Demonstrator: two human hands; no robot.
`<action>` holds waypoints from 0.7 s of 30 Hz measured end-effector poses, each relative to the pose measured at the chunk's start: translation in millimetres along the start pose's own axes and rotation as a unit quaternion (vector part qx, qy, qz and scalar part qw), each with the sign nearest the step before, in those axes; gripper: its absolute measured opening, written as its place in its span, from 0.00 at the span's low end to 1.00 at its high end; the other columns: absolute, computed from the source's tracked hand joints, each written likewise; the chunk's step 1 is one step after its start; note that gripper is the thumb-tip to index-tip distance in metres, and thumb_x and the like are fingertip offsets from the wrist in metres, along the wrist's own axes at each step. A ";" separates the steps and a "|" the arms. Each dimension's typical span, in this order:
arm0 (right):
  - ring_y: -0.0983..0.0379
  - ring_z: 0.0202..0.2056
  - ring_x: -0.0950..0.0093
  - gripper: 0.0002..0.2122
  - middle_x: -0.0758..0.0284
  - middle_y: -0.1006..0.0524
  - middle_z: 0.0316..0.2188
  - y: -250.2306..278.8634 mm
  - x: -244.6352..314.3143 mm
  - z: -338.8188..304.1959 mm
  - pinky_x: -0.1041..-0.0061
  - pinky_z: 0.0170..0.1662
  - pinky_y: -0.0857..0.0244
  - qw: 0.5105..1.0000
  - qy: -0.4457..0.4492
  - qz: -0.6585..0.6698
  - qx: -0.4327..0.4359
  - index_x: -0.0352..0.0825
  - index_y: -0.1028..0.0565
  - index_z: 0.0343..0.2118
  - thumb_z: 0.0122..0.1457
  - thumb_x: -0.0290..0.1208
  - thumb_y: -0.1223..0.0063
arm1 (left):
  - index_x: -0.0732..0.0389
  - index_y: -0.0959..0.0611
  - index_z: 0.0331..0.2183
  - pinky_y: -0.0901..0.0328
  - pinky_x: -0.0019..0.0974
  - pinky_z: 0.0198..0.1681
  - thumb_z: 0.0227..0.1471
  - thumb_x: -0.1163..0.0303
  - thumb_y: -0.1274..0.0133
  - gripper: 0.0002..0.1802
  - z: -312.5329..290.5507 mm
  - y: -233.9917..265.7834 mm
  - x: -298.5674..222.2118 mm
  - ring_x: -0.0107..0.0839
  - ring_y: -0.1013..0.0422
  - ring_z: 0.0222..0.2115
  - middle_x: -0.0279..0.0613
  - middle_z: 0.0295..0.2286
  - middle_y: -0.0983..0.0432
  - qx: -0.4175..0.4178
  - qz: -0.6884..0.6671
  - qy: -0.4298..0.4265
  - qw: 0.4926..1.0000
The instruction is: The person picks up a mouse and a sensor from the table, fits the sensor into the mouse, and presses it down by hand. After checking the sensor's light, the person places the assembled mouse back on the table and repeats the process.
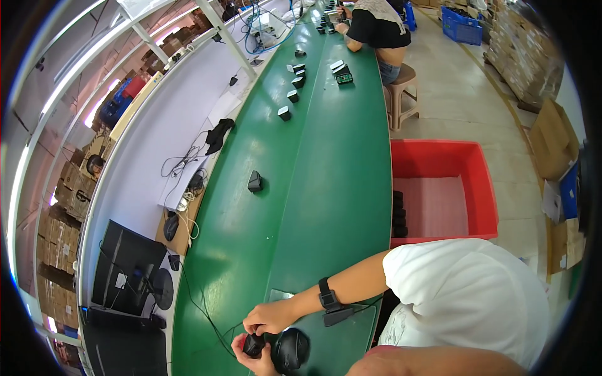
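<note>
At the lower edge both hands meet over a small black device (pixel 253 345) with a boxy body. My left hand (pixel 262 363) wraps round it from below. The fingers of my right hand (pixel 268 318) are bent down onto its top, pinched together; whether they hold a smaller part is hidden. A black strap with a flat black module (pixel 330 301) is on my right wrist. Right beside the hands lies a larger rounded, glossy black object (pixel 291 349), its kind unclear. Farther up the green table (pixel 332 188) stands a single black device (pixel 254 182).
Several small black-and-white devices (pixel 285 113) line the far table, with an opened one showing a green board (pixel 344 79). Monitors (pixel 128 266), a mouse (pixel 170 225) and cables edge the left. A red bin (pixel 483 188) stands at right; a co-worker (pixel 379 28) sits beyond.
</note>
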State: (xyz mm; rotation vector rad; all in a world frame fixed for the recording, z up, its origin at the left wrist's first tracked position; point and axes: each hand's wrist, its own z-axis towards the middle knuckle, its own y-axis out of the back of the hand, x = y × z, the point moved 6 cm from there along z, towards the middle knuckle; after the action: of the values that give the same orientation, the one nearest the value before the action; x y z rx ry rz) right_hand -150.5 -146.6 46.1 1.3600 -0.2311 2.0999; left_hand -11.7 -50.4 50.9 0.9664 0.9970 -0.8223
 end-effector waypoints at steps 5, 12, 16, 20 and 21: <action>0.26 0.30 0.62 0.06 0.59 0.23 0.27 5.3 6.8 0.3 0.63 0.34 0.35 0.998 0.025 0.019 -0.060 0.30 0.26 0.35 0.55 0.18 0.43 | 0.63 0.25 0.48 0.38 0.37 0.54 0.29 0.78 0.39 0.36 -3.7 -11.9 -24.8 0.35 0.32 0.43 0.40 0.40 0.29 -0.015 0.019 -0.019 1.000; 0.27 0.32 0.61 0.06 0.60 0.24 0.27 8.6 12.5 -2.7 0.63 0.35 0.33 0.993 0.099 -0.044 -0.048 0.31 0.26 0.33 0.53 0.16 0.46 | 0.68 0.23 0.37 0.35 0.39 0.46 0.30 0.78 0.47 0.23 -1.2 -17.7 -25.0 0.43 0.31 0.34 0.46 0.33 0.29 0.014 0.155 -0.121 0.980; 0.27 0.34 0.63 0.04 0.63 0.24 0.29 8.3 17.4 -4.1 0.61 0.42 0.34 0.987 0.115 -0.089 -0.065 0.34 0.26 0.30 0.53 0.18 0.44 | 0.67 0.23 0.37 0.34 0.39 0.45 0.28 0.79 0.42 0.24 -2.1 -14.5 -22.2 0.44 0.30 0.35 0.47 0.33 0.28 0.002 0.161 -0.134 0.978; 0.28 0.43 0.64 0.05 0.69 0.24 0.28 9.5 45.8 -8.1 0.59 0.52 0.39 0.934 0.251 -0.230 -0.109 0.36 0.23 0.32 0.53 0.21 0.41 | 0.66 0.23 0.35 0.33 0.41 0.43 0.26 0.81 0.37 0.25 -4.2 -12.8 -25.4 0.43 0.29 0.34 0.48 0.34 0.27 -0.039 0.220 -0.181 0.958; 0.28 0.43 0.64 0.05 0.69 0.24 0.28 9.4 43.7 -7.5 0.59 0.52 0.39 0.934 0.248 -0.231 -0.110 0.36 0.23 0.32 0.53 0.21 0.41 | 0.66 0.23 0.35 0.33 0.41 0.43 0.26 0.81 0.37 0.25 -4.9 -15.6 -26.0 0.43 0.29 0.34 0.48 0.34 0.27 -0.037 0.219 -0.181 0.958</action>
State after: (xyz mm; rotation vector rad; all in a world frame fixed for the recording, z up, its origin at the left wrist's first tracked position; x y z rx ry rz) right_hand -173.9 -133.0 82.6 0.6383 0.0644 1.8670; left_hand -35.7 -48.2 69.9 0.8872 0.4689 -0.5556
